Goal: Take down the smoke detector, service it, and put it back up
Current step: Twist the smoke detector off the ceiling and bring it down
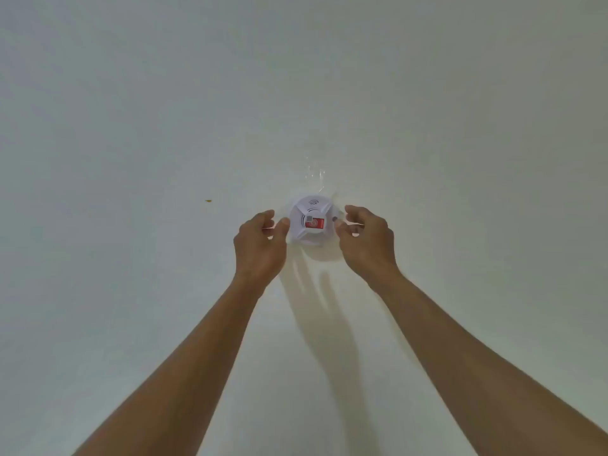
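A round white smoke detector (309, 222) with a red label on its face sits against the pale ceiling (164, 110), with shiny clear tape strips (316, 174) around it. My left hand (260, 245) is raised at its left side, its thumb tip touching the detector's left rim and its fingers curled apart from the thumb. My right hand (367, 241) is at the detector's right side, thumb and fingertips close together beside the rim. Whether they pinch tape I cannot tell.
A small yellowish speck (208, 201) marks the ceiling to the left. Shadows of both arms fall on the ceiling below the detector. Nothing else hangs nearby.
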A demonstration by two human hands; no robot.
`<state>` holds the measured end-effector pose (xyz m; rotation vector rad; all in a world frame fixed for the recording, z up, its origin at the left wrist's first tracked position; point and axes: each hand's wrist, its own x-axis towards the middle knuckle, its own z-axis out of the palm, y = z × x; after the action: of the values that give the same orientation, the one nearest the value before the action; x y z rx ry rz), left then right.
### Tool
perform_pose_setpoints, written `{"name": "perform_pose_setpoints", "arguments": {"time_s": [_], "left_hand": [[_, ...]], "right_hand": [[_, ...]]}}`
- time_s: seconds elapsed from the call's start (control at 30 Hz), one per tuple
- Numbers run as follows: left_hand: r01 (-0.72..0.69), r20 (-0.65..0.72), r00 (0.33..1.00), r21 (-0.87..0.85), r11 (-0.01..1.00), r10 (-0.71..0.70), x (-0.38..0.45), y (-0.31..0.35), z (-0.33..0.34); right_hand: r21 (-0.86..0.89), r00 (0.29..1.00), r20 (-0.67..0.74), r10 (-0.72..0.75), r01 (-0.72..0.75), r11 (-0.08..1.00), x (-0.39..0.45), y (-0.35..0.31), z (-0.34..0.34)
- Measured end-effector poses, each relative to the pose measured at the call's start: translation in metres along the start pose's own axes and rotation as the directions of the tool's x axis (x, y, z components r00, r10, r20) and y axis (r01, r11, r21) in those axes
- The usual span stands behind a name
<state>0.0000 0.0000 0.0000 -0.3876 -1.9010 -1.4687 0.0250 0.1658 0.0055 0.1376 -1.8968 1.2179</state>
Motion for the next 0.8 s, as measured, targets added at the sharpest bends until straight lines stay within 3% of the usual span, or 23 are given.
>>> {"name": "perform_pose_setpoints", "arguments": {"time_s": [0.23,0.8], "left_hand": [[0.095,0.0,0.995,-0.052,0.994,-0.095,0.017,-0.01,0.019],[0.139,-0.026,0.989,-0.175,0.975,-0.146,0.03,-0.018,0.038]], "right_hand": [[0.097,0.991,-0.001,0.131,-0.13,0.987,0.017,0.018,0.014],[0.255,0.986,-0.058,0.153,-0.134,0.958,0.032,0.037,0.03]]}}
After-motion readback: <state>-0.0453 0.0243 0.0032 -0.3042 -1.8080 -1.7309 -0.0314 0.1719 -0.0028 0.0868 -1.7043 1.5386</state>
